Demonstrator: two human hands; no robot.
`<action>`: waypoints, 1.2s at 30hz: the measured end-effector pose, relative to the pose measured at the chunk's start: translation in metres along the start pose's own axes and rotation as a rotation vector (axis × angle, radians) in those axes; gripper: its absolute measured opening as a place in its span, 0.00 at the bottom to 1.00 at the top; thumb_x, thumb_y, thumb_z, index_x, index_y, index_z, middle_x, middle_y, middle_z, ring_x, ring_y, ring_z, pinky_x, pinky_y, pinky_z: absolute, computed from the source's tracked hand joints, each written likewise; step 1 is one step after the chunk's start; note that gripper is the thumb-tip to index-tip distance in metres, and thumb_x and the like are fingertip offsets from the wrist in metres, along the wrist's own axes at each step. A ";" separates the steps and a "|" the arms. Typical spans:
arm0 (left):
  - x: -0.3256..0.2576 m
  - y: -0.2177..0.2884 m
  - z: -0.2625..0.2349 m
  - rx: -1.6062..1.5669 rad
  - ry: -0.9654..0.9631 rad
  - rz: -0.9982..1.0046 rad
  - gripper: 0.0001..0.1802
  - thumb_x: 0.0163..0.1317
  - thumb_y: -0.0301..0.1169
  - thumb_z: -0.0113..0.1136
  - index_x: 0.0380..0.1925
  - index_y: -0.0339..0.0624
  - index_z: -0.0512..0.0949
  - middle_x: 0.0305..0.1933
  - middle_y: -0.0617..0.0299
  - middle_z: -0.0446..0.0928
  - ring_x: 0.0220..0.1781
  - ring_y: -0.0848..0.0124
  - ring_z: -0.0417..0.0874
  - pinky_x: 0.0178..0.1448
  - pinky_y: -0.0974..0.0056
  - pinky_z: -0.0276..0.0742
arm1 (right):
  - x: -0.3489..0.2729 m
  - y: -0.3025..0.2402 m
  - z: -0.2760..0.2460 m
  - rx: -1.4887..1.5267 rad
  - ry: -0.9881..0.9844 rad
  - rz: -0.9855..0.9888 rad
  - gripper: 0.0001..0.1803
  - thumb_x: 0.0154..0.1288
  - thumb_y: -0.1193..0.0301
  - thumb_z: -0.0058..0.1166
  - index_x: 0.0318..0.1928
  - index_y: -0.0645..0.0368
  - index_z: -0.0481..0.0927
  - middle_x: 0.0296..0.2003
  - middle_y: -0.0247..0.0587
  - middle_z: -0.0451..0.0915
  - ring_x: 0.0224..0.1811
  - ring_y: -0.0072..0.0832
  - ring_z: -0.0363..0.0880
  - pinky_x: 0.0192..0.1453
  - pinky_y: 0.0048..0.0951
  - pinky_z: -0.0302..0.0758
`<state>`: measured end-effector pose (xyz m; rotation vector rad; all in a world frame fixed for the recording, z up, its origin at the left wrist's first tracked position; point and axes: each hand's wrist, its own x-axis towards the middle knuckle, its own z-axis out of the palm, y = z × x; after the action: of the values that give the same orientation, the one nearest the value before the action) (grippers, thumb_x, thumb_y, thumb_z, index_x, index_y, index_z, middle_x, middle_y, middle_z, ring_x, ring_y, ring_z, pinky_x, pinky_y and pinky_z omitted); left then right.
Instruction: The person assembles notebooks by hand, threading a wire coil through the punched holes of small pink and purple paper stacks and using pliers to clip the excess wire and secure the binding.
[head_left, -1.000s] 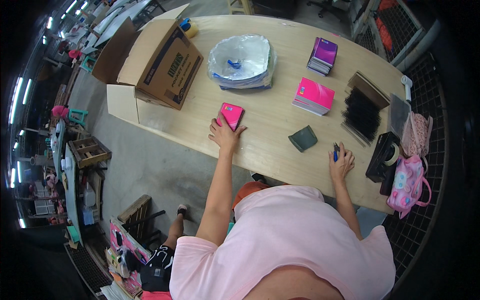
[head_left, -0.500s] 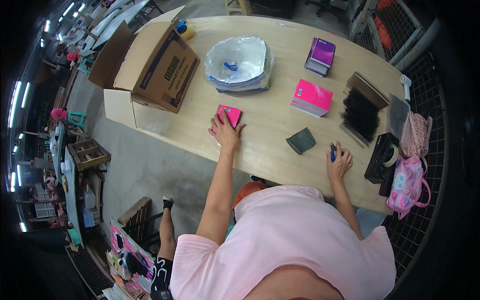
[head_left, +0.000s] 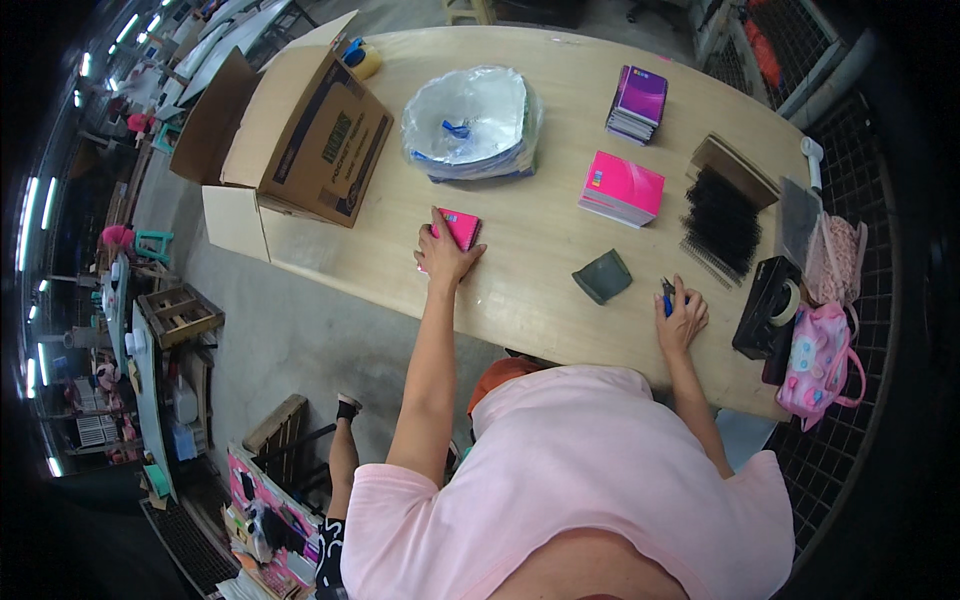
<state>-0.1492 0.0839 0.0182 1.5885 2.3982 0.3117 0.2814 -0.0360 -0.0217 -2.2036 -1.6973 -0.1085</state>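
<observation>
A small pink spiral notebook lies on the table in front of me, its dark coil along the right side. My left hand covers its near left part, thumb at the near right edge and fingers spanning to the left edge. What lies under the palm is hidden. Farther right, my right hand rests on the tabletop, fingers curled round small blue-handled pliers, their dark jaws pointing away from me. A dark green flat pouch or pad lies between my hands.
An open cardboard box lies at left, beside a plastic-lined bin. Stacked pink notebooks and purple notebooks stand at right, near black wire coils. A tape dispenser and pink bag line the right edge.
My left hand has shifted slightly left on the notebook, uncovering more of its pink cover. My right hand stays nearly still with the pliers. The whole view has tilted slightly.
</observation>
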 end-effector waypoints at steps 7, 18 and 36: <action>-0.001 -0.008 0.008 -0.035 0.001 0.138 0.68 0.41 0.59 0.76 0.77 0.49 0.46 0.73 0.35 0.55 0.73 0.41 0.61 0.71 0.37 0.58 | -0.002 0.008 0.000 -0.011 -0.008 0.002 0.34 0.59 0.51 0.63 0.66 0.41 0.73 0.47 0.38 0.72 0.54 0.40 0.68 0.59 0.52 0.62; -0.013 -0.116 -0.045 -0.892 0.022 -0.301 0.32 0.69 0.48 0.58 0.62 0.33 0.74 0.59 0.44 0.78 0.61 0.55 0.78 0.66 0.57 0.70 | 0.001 0.015 -0.005 -0.039 -0.069 -0.016 0.34 0.61 0.48 0.62 0.67 0.41 0.73 0.51 0.39 0.71 0.57 0.40 0.67 0.61 0.53 0.61; 0.078 0.267 0.039 -0.378 -0.159 0.400 0.27 0.46 0.43 0.78 0.42 0.36 0.82 0.41 0.45 0.84 0.43 0.57 0.87 0.50 0.57 0.81 | 0.021 -0.105 0.003 0.249 -0.282 -0.290 0.51 0.42 0.47 0.74 0.69 0.44 0.68 0.67 0.58 0.57 0.67 0.56 0.58 0.65 0.60 0.61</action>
<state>0.0666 0.2599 0.0577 1.8122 1.7622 0.6414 0.1872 0.0070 0.0055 -1.8496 -2.0479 0.3393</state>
